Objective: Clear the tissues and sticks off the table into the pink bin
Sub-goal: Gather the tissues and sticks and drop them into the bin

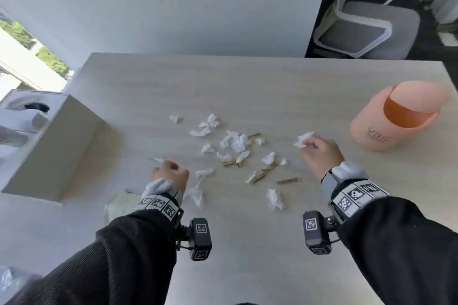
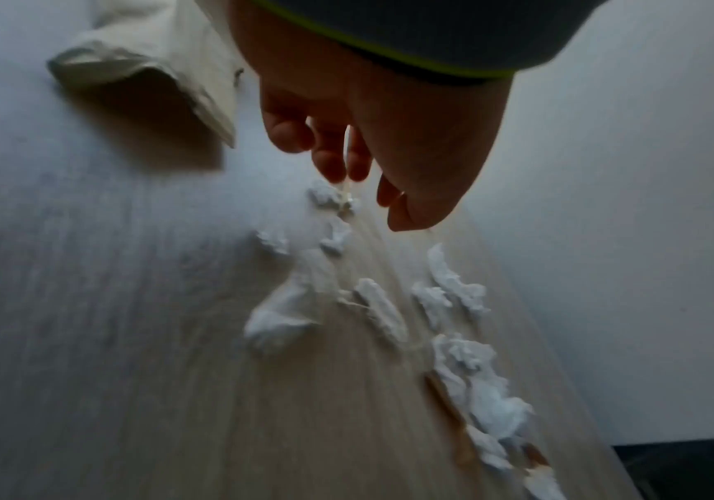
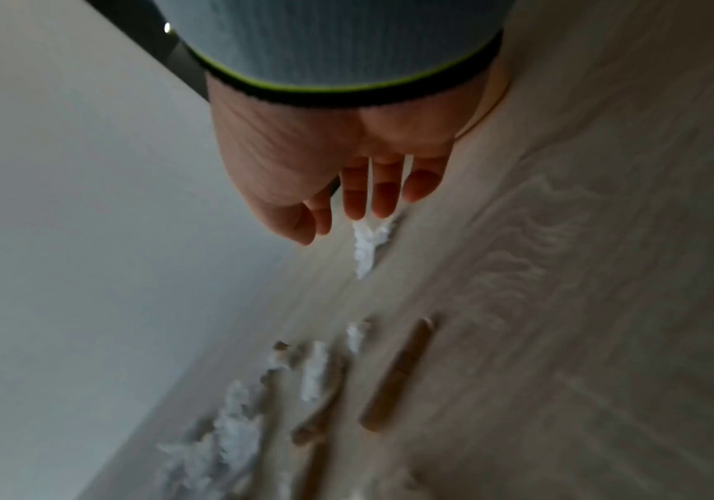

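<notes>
Several crumpled white tissues (image 1: 235,142) and short brown sticks (image 1: 288,180) lie scattered mid-table. The pink bin (image 1: 396,116) stands at the right, its swing lid tipped open. My right hand (image 1: 308,143) is left of the bin and pinches a white tissue (image 1: 303,140), which hangs past the fingertips (image 3: 357,209) in the right wrist view as the tissue (image 3: 367,243). My left hand (image 1: 161,164) is curled at the left edge of the scatter, with a small tissue scrap (image 1: 157,160) sticking out of its fingers. In the left wrist view that hand (image 2: 359,189) pinches the scrap (image 2: 348,199) over the table.
A white open box (image 1: 49,146) stands at the left of the table (image 1: 247,86). A pale folded cloth or tissue pack (image 1: 119,203) lies beneath my left wrist. Grey chairs (image 1: 366,22) stand beyond the far right corner. A white wall runs behind the table.
</notes>
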Demonstrator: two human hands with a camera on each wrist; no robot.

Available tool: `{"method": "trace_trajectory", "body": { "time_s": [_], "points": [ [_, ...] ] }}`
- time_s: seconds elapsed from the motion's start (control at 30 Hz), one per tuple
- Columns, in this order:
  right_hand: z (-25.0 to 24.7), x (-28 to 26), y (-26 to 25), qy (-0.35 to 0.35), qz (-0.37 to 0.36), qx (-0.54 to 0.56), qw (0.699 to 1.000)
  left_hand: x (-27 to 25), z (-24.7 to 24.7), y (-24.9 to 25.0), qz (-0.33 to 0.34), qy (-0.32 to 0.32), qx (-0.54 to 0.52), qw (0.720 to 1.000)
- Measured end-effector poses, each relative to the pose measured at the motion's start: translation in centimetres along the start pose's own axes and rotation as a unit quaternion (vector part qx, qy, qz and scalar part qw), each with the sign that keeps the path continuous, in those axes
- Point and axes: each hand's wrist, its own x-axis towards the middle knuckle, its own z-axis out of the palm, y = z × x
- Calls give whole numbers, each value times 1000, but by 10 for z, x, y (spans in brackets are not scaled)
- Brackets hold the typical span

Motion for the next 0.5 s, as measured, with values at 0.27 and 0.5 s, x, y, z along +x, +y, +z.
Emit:
{"method": "trace_trajectory", "body": {
  "time_s": [0.27, 0.5],
  "points": [
    [29, -2, 14, -100, -52, -250, 962, 14, 4, -36, -11, -46, 94, 994],
    [59, -23, 4, -130, -123, -321, 930, 27, 19, -37, 134, -105, 124, 978]
  ]
}}
